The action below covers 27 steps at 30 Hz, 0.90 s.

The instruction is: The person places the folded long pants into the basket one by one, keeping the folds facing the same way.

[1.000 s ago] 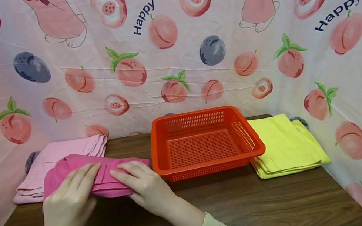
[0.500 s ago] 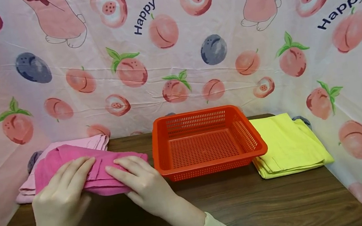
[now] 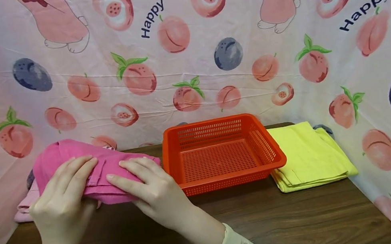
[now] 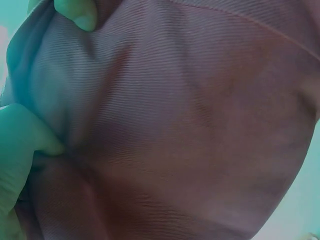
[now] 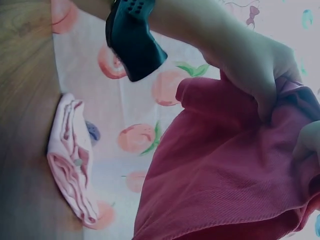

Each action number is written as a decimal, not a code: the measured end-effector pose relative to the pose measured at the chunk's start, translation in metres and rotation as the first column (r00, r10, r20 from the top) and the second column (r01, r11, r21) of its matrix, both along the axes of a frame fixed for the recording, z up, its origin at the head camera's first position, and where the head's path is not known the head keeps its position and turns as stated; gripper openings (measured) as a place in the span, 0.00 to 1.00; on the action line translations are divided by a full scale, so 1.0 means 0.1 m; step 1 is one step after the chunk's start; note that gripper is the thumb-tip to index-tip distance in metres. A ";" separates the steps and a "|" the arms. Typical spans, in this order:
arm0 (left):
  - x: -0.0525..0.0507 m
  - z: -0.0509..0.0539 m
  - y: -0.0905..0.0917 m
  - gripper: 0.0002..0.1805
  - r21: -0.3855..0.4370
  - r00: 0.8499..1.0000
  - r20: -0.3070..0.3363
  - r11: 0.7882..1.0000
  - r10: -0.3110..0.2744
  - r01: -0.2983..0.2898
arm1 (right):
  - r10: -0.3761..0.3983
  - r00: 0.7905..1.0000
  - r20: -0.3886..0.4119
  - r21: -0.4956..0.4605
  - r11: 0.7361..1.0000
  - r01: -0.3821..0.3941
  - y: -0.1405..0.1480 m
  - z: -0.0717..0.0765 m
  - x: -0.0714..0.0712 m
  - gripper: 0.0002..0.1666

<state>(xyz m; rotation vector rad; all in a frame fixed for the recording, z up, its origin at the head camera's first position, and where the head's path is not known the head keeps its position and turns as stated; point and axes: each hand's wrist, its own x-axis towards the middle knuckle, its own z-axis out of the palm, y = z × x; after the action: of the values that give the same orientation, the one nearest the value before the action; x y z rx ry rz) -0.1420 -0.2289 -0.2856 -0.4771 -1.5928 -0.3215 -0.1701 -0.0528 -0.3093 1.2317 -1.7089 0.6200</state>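
Observation:
Both hands hold up a folded bright pink garment [image 3: 110, 168] above the left part of the table. My left hand [image 3: 62, 193] grips its near left edge, fingers on top and thumb beneath. With fingers over the near right part, my right hand [image 3: 156, 187] pinches the same cloth. In the right wrist view the pink cloth [image 5: 225, 165] hangs down in front of the hands, well off the table. Its ribbed or twill underside [image 4: 165, 120] fills the left wrist view. A light pink folded garment [image 5: 72, 160] lies on the table, mostly hidden in the head view.
An orange-red plastic basket [image 3: 220, 181] stands at the back middle with nothing inside. To its right lies a folded yellow garment [image 3: 307, 153]. A peach-patterned cloth [image 3: 188, 58] rises behind and at both sides of the wooden table [image 3: 283, 220].
The pink garment has risen a little, carried by both hands, and its far edge now covers most of the light pink garment. The basket and yellow garment stay put.

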 end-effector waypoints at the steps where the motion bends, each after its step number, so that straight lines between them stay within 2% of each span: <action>1: -0.01 0.01 0.03 0.12 0.021 1.000 -0.019 1.000 -0.013 0.014 | 0.000 1.000 -0.007 -0.003 1.000 0.000 0.01 0.02 0.01 0.20; 5: -0.05 0.06 0.12 0.11 0.090 0.995 -0.081 0.994 -0.050 0.057 | 0.001 0.999 -0.038 -0.008 1.000 -0.001 0.05 0.08 0.04 0.18; 9: -0.09 0.08 0.18 0.10 0.136 0.989 -0.128 0.987 -0.071 0.089 | 0.033 0.998 -0.044 0.006 0.999 -0.033 0.11 0.14 0.07 0.19; 12: -0.13 0.08 0.18 0.09 0.164 0.987 -0.141 0.982 -0.075 0.098 | 0.117 0.993 0.010 0.017 0.993 -0.117 0.18 0.15 0.06 0.24; 14: -0.14 0.07 0.18 0.10 0.187 0.988 -0.140 0.978 -0.071 0.097 | 0.194 0.977 0.083 0.014 0.980 -0.196 0.23 0.14 0.04 0.28; 16: -0.16 0.06 0.17 0.11 0.205 0.988 -0.139 0.974 -0.066 0.094 | 0.272 0.949 0.161 -0.004 0.961 -0.275 0.28 0.12 0.01 0.29; 19: -0.18 0.05 0.16 0.12 0.221 0.987 -0.147 0.970 -0.071 0.102 | 0.350 0.900 0.261 -0.046 0.935 -0.351 0.33 0.06 -0.04 0.30; 23: -0.20 0.03 0.18 0.10 0.228 0.983 -0.164 0.967 -0.081 0.118 | 0.423 0.837 0.347 -0.137 0.906 -0.401 0.36 -0.03 -0.09 0.37; 25: -0.20 0.03 0.19 0.08 0.244 0.980 -0.182 0.961 -0.084 0.127 | 0.472 0.788 0.396 -0.197 0.881 -0.429 0.37 -0.08 -0.11 0.38; 27: -0.20 0.04 0.21 0.07 0.276 0.974 -0.211 0.951 -0.083 0.141 | 0.517 0.728 0.451 -0.252 0.856 -0.451 0.37 -0.11 -0.13 0.39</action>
<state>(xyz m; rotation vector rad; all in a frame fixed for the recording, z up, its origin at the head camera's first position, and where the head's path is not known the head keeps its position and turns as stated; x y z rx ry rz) -0.1620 -0.2079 -0.2814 -0.3610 -1.3012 -0.5692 -0.1829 -0.0155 -0.3207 1.5308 -1.7132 1.4638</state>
